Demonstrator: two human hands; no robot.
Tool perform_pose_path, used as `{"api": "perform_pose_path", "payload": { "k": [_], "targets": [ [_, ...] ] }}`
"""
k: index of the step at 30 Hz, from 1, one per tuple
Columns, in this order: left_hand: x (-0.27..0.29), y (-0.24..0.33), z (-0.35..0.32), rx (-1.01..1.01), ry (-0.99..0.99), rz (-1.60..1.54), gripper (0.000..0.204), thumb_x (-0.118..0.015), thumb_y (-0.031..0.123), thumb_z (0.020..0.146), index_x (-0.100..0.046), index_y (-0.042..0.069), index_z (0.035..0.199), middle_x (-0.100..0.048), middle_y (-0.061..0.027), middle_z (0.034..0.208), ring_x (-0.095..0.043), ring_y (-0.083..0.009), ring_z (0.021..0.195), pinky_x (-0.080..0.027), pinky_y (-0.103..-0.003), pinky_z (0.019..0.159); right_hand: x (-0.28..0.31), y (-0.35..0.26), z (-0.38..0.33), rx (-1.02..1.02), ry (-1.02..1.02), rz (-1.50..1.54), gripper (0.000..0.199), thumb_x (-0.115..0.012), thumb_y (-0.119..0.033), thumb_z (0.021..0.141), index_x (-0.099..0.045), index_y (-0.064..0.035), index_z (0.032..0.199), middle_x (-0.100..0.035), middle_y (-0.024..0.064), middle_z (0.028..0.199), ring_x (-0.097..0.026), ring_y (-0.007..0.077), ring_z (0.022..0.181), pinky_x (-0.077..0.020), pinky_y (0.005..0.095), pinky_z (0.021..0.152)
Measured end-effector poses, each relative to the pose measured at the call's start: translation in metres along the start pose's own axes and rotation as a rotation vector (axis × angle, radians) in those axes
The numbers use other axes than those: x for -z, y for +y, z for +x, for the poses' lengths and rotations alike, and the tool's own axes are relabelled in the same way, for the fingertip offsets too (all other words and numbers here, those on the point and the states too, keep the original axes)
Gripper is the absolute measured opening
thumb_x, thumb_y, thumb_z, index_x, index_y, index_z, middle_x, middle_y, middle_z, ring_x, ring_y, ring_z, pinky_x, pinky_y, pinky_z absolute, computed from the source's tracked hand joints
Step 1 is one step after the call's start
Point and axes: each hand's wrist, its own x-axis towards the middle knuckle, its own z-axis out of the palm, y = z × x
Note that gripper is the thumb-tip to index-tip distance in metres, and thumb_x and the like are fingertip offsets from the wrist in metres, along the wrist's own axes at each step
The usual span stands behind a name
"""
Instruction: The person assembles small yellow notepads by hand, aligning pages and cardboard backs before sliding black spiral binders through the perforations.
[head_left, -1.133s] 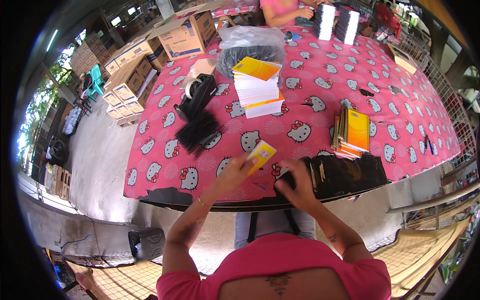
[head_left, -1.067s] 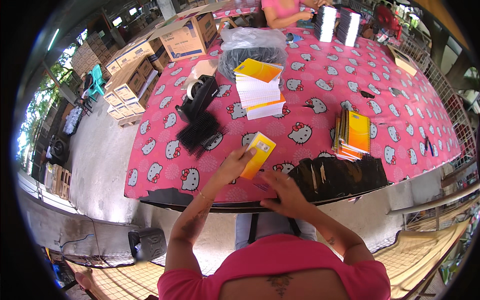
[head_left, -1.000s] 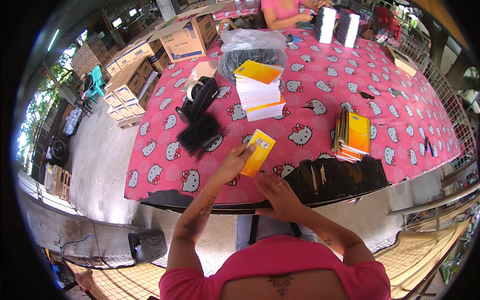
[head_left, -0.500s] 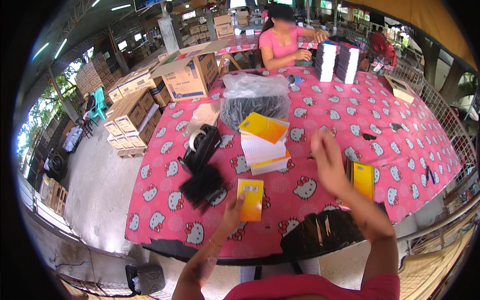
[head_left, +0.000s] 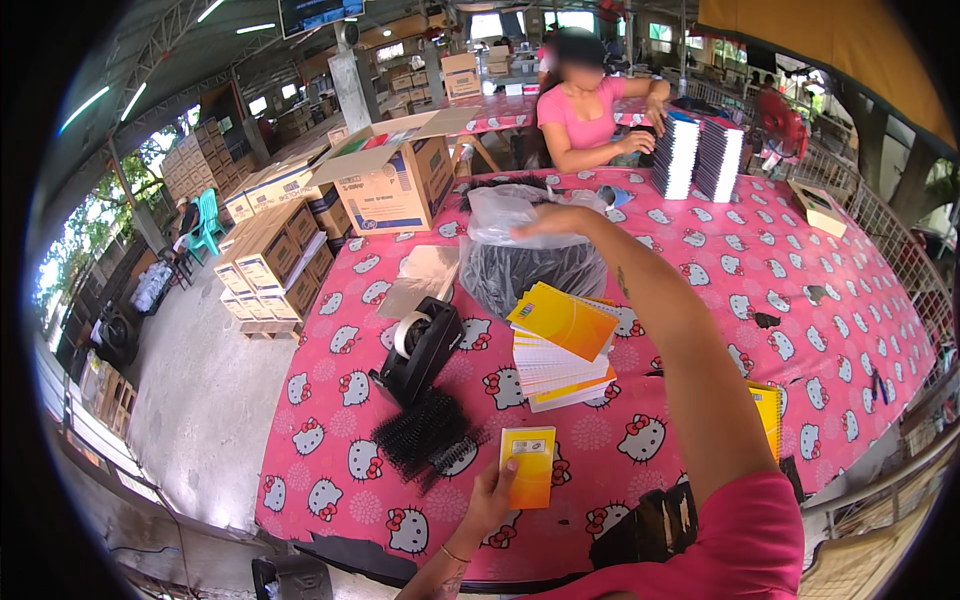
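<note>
A person in a pink top is working at a long table [head_left: 800, 300] covered in a pink cartoon-cat cloth, stretching the right hand [head_left: 555, 222] far out over a bulging clear plastic bag [head_left: 530, 262] of dark material at the table's middle; the palm is facing down with fingers spread flat and holding nothing, hovering just above the bag's crumpled top. The long reach is carrying the forearm over a fanned stack of yellow-covered notebooks [head_left: 562, 345], which looks likely to slide apart if the arm is dropping onto it. Near the table's front edge, the left hand [head_left: 490, 500] is pinching the lower left corner of a small yellow booklet [head_left: 528, 466], thumb on the cover; so slight a corner hold could be letting it tip or slip. A black tape dispenser [head_left: 420, 345] and a heap of black spiral bindings [head_left: 425, 445] are lying just left.
</note>
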Motion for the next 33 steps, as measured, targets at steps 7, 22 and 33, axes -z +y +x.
{"api": "perform_pose_path", "payload": {
  "k": [7, 22, 33],
  "targets": [
    [0.006, -0.001, -0.008, 0.032, 0.031, -0.018, 0.044, -0.048, 0.038, 0.105, -0.061, -0.004, 0.113, -0.066, -0.0034, 0.094, -0.059, -0.0074, 0.085, -0.050, -0.025, 0.073, 0.010, -0.057, -0.067, 0.174, -0.333, -0.101, 0.071, -0.069, -0.057, 0.081, -0.068, 0.0054, 0.114, -0.067, 0.0269, 0.116, -0.064, 0.0342, 0.113, -0.0480, 0.0416, 0.097],
    [-0.022, 0.043, -0.016, -0.441, -0.152, 0.857, 0.028, -0.055, 0.027, 0.100, -0.060, 0.000, 0.106, -0.070, -0.0171, 0.091, -0.069, -0.0328, 0.073, -0.053, -0.042, 0.061, 0.010, -0.188, -0.350, 0.352, 0.309, 0.519, 0.059, -0.072, -0.018, 0.083, -0.052, -0.0104, 0.138, -0.046, 0.0126, 0.142, -0.045, 0.0253, 0.133, -0.0357, 0.0395, 0.109],
    [-0.043, 0.005, -0.070, -0.679, 0.068, 0.509, 0.043, -0.065, 0.005, 0.089, -0.052, 0.004, 0.130, -0.065, -0.0161, 0.099, -0.069, -0.0309, 0.089, -0.054, -0.036, 0.074, -0.159, -0.165, -0.487, -0.171, 0.312, 1.017, 0.031, -0.070, -0.001, 0.087, -0.057, -0.0027, 0.116, -0.063, 0.0064, 0.107, -0.061, 0.0145, 0.102, -0.0501, 0.0292, 0.088]
  ]
}}
